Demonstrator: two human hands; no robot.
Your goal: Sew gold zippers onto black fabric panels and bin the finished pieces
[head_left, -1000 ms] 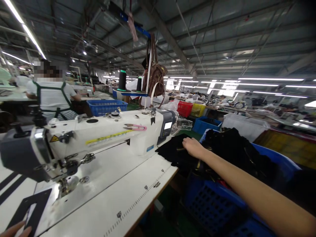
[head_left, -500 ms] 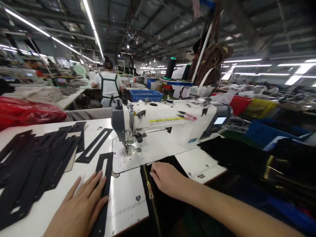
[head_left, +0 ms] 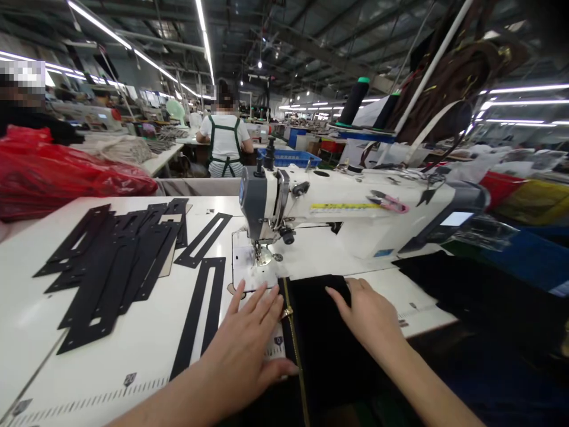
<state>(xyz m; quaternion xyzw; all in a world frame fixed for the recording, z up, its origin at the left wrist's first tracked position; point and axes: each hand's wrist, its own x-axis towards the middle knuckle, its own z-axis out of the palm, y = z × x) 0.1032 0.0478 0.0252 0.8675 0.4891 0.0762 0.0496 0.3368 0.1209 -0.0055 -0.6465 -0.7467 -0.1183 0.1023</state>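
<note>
A black fabric piece [head_left: 326, 332] with a gold zipper [head_left: 294, 344] lies at the table's front edge, just in front of the sewing machine [head_left: 351, 207]. The zipper's gold slider sits beside my left fingertips. My left hand [head_left: 242, 344] is open, fingers spread flat at the fabric's left edge, with the thumb reaching over the zipper. At the far right corner of the fabric rests my right hand [head_left: 371, 311], thumb on the cloth and apart from the fingers. Left of my left hand lies a black slotted strip [head_left: 208, 296], untouched.
Several overlapping black slotted pieces [head_left: 115, 267] cover the table's left part. Another slotted strip [head_left: 204, 240] lies by the needle plate. Pink-handled snips [head_left: 389, 201] rest on the machine. More black fabric [head_left: 471, 290] hangs at the right. A co-worker [head_left: 226, 139] stands beyond, back turned.
My left hand has left the slotted strip and moved right to the zipper edge of the fabric. My right hand has moved from beside the zipper to the fabric's right corner, its fingers opening. The view has shifted left.
</note>
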